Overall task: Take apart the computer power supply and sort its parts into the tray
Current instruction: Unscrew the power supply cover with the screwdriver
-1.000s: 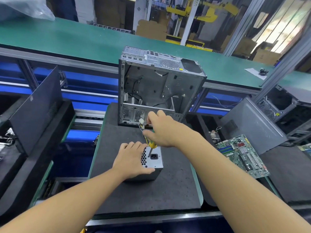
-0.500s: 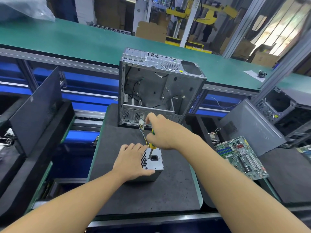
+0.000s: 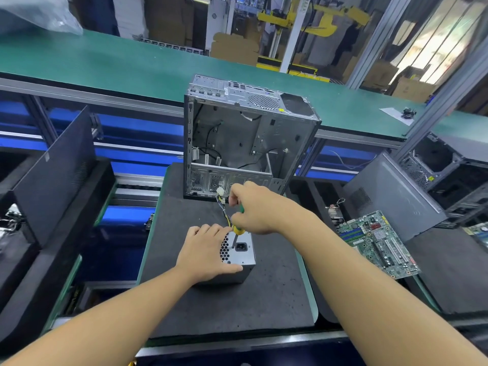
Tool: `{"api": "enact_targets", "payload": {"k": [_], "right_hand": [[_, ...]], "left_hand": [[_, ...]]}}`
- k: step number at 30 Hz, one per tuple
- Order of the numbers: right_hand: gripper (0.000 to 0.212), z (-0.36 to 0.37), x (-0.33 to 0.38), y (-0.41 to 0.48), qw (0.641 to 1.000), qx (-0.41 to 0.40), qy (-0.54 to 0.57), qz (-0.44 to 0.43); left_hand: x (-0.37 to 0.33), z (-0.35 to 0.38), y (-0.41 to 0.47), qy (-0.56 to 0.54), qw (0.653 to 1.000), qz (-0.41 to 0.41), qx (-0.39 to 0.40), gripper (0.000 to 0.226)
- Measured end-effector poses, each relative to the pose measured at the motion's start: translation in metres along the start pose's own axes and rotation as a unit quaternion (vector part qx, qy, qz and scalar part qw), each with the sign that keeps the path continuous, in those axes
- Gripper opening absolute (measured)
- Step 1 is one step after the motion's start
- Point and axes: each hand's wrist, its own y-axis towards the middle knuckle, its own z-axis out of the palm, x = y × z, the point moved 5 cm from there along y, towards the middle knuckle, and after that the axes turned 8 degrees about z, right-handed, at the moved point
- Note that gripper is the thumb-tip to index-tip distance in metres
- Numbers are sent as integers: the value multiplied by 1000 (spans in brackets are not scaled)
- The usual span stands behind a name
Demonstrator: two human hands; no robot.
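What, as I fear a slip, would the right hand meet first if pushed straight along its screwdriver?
Probably the power supply, on its face beside the socket; the screwdriver tip seems there.

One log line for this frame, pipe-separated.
left hand holds power supply | right hand grips screwdriver | tip on supply's socket face
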Motion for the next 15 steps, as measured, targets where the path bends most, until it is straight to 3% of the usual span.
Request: {"api": "enact_targets", "payload": {"k": [4,6,10,15], "right_hand": [[30,-1,-1,1,998,-59,-15,20],[25,-1,1,2,997,-68,-19,9],[10,-1,1,0,999,-48,8,-10],[21,2,-3,-8,1000,-13,10,-25]], "left_hand": [[3,-3,0,-77,997,-8,5,96],[4,-6,0,-124,992,-16,-9,76],[3,-6,-2,-117,993,3,-25,35],[0,-4,-7,-151,986,-26,-58,19]]}}
